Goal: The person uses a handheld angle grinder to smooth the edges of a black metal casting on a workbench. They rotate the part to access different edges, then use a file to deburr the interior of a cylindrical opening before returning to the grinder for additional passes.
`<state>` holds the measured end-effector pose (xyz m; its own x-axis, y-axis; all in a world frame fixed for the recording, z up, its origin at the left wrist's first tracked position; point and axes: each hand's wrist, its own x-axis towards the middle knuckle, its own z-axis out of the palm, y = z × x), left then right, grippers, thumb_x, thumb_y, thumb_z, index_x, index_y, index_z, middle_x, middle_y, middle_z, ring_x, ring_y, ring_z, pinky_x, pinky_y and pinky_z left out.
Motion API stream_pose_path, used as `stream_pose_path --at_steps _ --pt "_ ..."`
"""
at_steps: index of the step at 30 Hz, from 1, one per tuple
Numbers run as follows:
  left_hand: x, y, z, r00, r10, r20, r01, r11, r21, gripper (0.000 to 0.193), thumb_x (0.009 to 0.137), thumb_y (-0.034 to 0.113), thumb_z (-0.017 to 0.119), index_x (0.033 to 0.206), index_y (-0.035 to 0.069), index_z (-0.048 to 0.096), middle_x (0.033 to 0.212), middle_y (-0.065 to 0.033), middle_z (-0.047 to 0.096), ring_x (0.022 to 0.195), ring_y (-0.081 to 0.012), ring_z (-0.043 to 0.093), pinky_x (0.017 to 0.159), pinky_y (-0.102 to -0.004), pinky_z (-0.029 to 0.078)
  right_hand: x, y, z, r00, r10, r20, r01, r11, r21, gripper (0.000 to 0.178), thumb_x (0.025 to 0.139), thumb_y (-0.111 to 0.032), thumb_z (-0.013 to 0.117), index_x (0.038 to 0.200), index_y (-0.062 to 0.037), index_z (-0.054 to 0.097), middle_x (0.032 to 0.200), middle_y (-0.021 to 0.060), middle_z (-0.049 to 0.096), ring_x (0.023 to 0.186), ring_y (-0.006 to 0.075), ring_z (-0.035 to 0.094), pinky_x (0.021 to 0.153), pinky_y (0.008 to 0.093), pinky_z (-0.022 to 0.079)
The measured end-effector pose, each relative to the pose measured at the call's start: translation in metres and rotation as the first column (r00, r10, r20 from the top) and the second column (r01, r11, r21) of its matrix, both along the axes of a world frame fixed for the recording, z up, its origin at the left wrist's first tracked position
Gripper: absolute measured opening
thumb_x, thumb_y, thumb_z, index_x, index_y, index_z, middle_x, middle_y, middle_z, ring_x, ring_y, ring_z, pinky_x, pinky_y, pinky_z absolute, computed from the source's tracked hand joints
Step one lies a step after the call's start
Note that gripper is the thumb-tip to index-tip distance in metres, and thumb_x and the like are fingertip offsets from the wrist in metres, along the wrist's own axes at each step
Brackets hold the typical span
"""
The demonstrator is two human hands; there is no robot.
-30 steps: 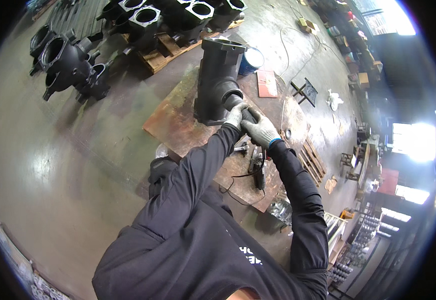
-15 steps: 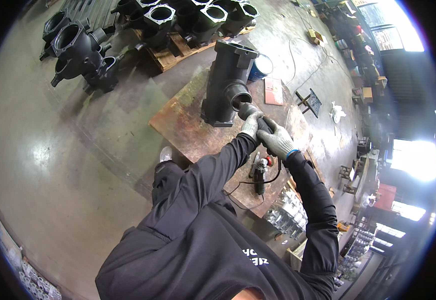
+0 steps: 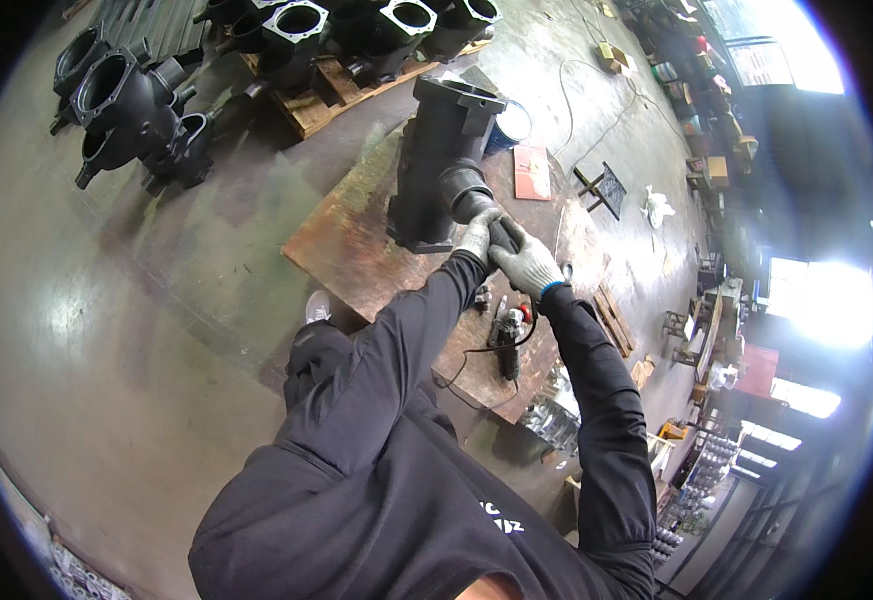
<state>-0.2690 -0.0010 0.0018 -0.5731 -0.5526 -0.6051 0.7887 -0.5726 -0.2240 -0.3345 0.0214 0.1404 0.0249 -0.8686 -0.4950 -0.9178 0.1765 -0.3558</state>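
Note:
A large black cast metal housing (image 3: 426, 165) stands on a worn, rust-stained worktable (image 3: 341, 240). Its round side port (image 3: 461, 188) points toward me. Both my hands wear light grey knit gloves and grip a dark, corded straight grinder (image 3: 503, 236). My left hand (image 3: 477, 236) is wrapped around its front, close to the port. My right hand (image 3: 530, 263) closes on the body behind it. The grinder's nose goes into the port, so its tip is hidden. An angle grinder (image 3: 508, 338) lies on the worktable below my right hand, its cable trailing across the surface.
A blue bucket (image 3: 509, 128) and a red booklet or sheet (image 3: 531, 173) are beyond the housing. More black castings (image 3: 296, 45) sit on a wooden pallet (image 3: 326, 95), with others (image 3: 121, 110) on the floor at left. A small dark stand (image 3: 604, 190) is on the right.
Both hands have pushed the grinder forward and left, its nose now deeper in the port. The whole scene has shifted slightly left with my head.

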Motion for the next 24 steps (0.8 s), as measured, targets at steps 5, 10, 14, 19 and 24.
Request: stream_pose_path --at_steps 5,10,14,19,24 --pt "-0.002 0.001 0.000 1.000 -0.010 0.009 0.011 0.997 -0.076 0.036 0.087 0.042 0.072 0.107 0.012 0.064 0.092 -0.0105 0.069 0.077 -0.0311 0.069 0.074 -0.0449 0.059 0.006 -0.004 0.016 0.997 -0.073 0.033 0.070 0.994 0.083 0.072 0.084 -0.036 0.068 0.146 -0.0043 0.055 0.105 0.0224 0.075 0.073 0.0260 0.073 0.066 0.0368 0.058" --pt "-0.024 0.016 0.009 0.993 0.040 0.110 -0.027 0.994 -0.110 0.046 0.089 0.045 0.068 0.114 0.006 0.062 0.099 -0.0157 0.068 0.086 -0.0312 0.069 0.086 -0.0412 0.056 0.001 0.014 0.044 0.998 -0.054 0.013 0.052 0.991 0.120 0.072 0.085 -0.035 0.068 0.148 -0.0050 0.054 0.108 0.0220 0.074 0.082 0.0269 0.074 0.072 0.0372 0.058" --pt "-0.044 0.033 0.008 0.998 0.037 0.055 -0.037 0.999 -0.004 0.056 0.082 0.037 0.076 0.121 -0.001 0.060 0.110 -0.0189 0.066 0.096 -0.0318 0.067 0.089 -0.0444 0.055 -0.007 0.037 0.057 0.999 0.019 0.051 -0.021 0.999 0.031 0.074 0.085 -0.032 0.069 0.150 -0.0021 0.051 0.131 0.0261 0.068 0.121 0.0323 0.067 0.104 0.0380 0.050" --pt "-0.053 0.056 0.020 0.997 0.036 0.071 -0.037 0.999 0.011 0.055 0.083 0.033 0.076 0.122 -0.002 0.059 0.109 -0.0193 0.066 0.094 -0.0319 0.068 0.086 -0.0460 0.057 -0.018 0.057 0.072 0.997 -0.034 0.067 0.031 0.998 0.054 0.073 0.087 -0.032 0.069 0.150 0.0002 0.050 0.136 0.0257 0.065 0.126 0.0316 0.065 0.108 0.0374 0.048" --pt "-0.048 0.060 0.032 0.995 0.055 0.085 -0.052 0.998 -0.037 0.030 0.090 0.033 0.068 0.107 0.011 0.060 0.093 -0.0093 0.063 0.081 -0.0276 0.066 0.079 -0.0453 0.056 -0.016 0.069 0.066 0.996 -0.059 0.062 0.060 0.998 -0.004 0.073 0.088 -0.032 0.071 0.150 -0.0002 0.050 0.135 0.0251 0.066 0.126 0.0324 0.065 0.107 0.0387 0.049"
